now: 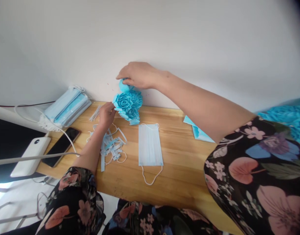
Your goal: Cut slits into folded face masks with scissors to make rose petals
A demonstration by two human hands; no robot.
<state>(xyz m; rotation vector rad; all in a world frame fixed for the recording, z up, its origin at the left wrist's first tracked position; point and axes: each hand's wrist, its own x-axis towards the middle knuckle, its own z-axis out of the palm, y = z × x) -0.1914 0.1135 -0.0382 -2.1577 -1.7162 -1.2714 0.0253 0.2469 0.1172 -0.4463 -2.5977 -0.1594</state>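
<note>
A bunch of bright blue paper-like flowers [128, 102] stands at the back of the wooden table, close to the wall. My left hand [107, 114] is closed at its lower left side, with the fingertips partly hidden behind the petals. Above the bunch, my right hand [138, 75] pinches a smooth, rounded blue flower piece [124, 86] at the top; whether it is joined to the bunch I cannot tell. A pale blue face mask [150, 145] lies flat in front of the bunch, its ear loops spread at both ends.
Cut mask strips and loops [113, 148] lie beside my left forearm, near thin pale sticks [95, 112]. Stacked masks [66, 106], a phone [61, 147], a white power bank [31, 156] and a cable [34, 159] are left. Blue sheets [200, 132] and more blue flowers [282, 116] lie right.
</note>
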